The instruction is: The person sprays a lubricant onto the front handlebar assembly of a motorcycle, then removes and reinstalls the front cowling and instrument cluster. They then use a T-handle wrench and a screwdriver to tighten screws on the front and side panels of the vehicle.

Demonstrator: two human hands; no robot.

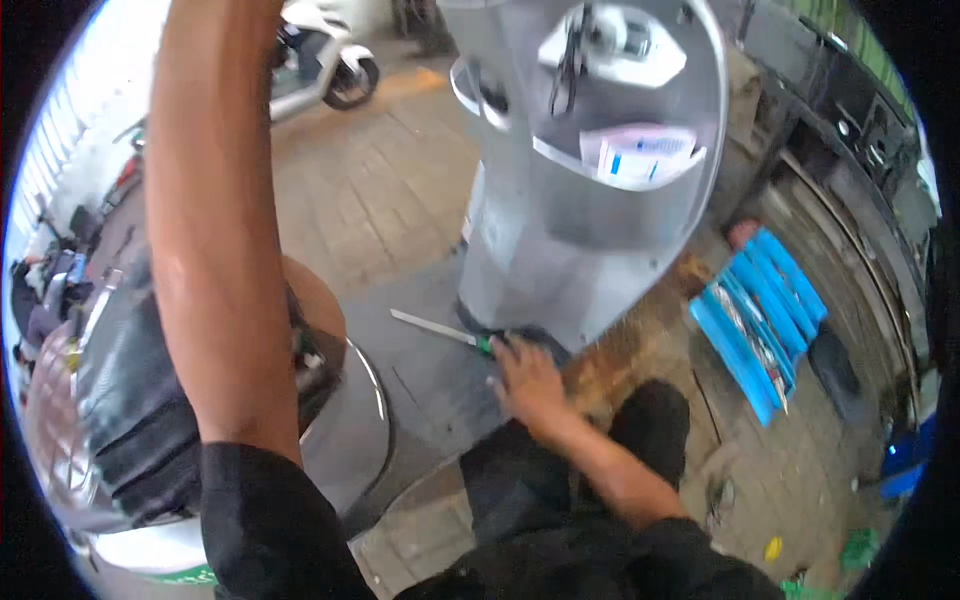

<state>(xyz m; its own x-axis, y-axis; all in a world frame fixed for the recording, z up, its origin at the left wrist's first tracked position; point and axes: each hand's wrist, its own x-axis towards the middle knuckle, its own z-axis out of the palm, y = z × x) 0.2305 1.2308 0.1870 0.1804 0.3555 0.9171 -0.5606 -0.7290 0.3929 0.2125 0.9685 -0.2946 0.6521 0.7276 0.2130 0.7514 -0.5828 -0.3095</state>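
My right hand (532, 388) is low over the scooter's grey footboard (425, 390). Its fingers cover most of the green handle (485, 344) of a tool with a long, flat, pale blade (432, 326). The blade points left across the footboard; blur hides the exact grip and the tool's kind. My left forearm (220, 220) rises past the seat and leaves the upper edge, so that hand is out of sight. Ahead stands the scooter's grey leg shield (570, 250), with papers (645, 158) tucked in its pocket.
To the right, a blue toolbox (735, 345) stands unfolded on the paved floor, with metal tools inside. A dark bag or cloth (135, 400) lies over the seat at left. Farther back is a white scooter (325, 60). Dark metal shelving (850, 110) lines the right side.
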